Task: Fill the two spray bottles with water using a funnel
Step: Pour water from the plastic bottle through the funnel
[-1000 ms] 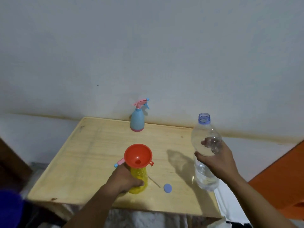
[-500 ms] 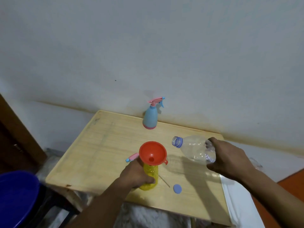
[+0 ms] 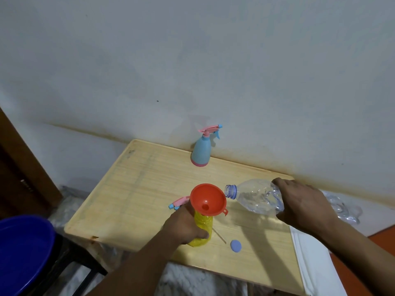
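A yellow spray bottle (image 3: pixel 202 224) stands near the front of the wooden table (image 3: pixel 136 189) with an orange funnel (image 3: pixel 207 199) in its neck. My left hand (image 3: pixel 183 226) grips the yellow bottle's body. A pink and blue spray head (image 3: pixel 178 203) lies just behind that hand. My right hand (image 3: pixel 303 207) holds a clear water bottle (image 3: pixel 254 197) tipped almost flat, its open blue-ringed mouth right at the funnel's right rim. A blue spray bottle (image 3: pixel 202 152) with a pink trigger head stands upright at the table's back edge, against the wall.
A blue bottle cap (image 3: pixel 235 245) and a thin straw (image 3: pixel 219 235) lie on the table right of the yellow bottle. A dark blue basin (image 3: pixel 23 253) sits low at the left. White cloth (image 3: pixel 314 263) and clear plastic (image 3: pixel 344 208) lie off the table's right side.
My right hand has tipped the water bottle from upright to nearly flat and brought its mouth left to the funnel's rim. My left hand keeps its hold on the yellow bottle.
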